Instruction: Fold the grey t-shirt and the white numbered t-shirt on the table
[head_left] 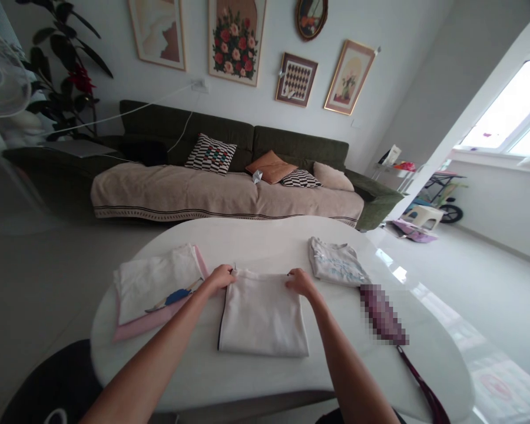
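A folded white garment (263, 318) lies flat on the white oval table (265, 235) in front of me, with a thin dark edge along its left side. My left hand (223, 277) pinches its far left corner. At the far right corner, my right hand (298, 281) has its fingers closed on the cloth. Left of the garment is a white cloth piece (156, 280) with a blue print, laid over a pink one (148, 323). To the right sits a folded light grey top (338, 262) with blue lettering.
A blurred-out maroon item (383, 314) with a dark strap (424, 386) lies on the table's right side. Beyond the table stands a green sofa (159, 123) with cushions and a beige cover (176, 191). A fan (2, 76) is at left, a black seat (53, 383) at lower left.
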{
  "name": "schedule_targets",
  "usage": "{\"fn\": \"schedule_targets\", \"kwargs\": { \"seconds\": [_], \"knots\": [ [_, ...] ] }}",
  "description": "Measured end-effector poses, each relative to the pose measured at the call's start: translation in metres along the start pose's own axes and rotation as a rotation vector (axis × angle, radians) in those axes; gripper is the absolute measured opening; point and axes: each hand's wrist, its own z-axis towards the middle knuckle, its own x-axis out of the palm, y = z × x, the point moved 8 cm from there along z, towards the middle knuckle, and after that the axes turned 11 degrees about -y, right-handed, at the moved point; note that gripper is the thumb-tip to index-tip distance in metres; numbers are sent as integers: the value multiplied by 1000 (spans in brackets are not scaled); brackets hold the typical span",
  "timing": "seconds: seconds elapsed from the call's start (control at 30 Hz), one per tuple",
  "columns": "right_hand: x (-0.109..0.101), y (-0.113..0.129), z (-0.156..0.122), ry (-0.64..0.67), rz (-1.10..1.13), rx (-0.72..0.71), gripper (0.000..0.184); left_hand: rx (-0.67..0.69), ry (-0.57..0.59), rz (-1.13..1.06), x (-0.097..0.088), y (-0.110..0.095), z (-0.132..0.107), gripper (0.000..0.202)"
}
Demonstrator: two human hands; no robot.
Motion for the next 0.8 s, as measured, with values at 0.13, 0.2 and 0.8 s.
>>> {"fn": "schedule_targets", "kwargs": {
  "seconds": [0.13,0.2,0.8],
  "knots": [
    [-72,18,-6,-196,90,-107,23,223,-47,-18,-32,-60,-14,22],
    [-103,25,-20,-308,131,-146,19,336,-102,-56,-49,-88,-29,17],
    [-5,18,-150,-188,73,-103,35,541,36,306,6,-22,-138,35]
  ]
}}
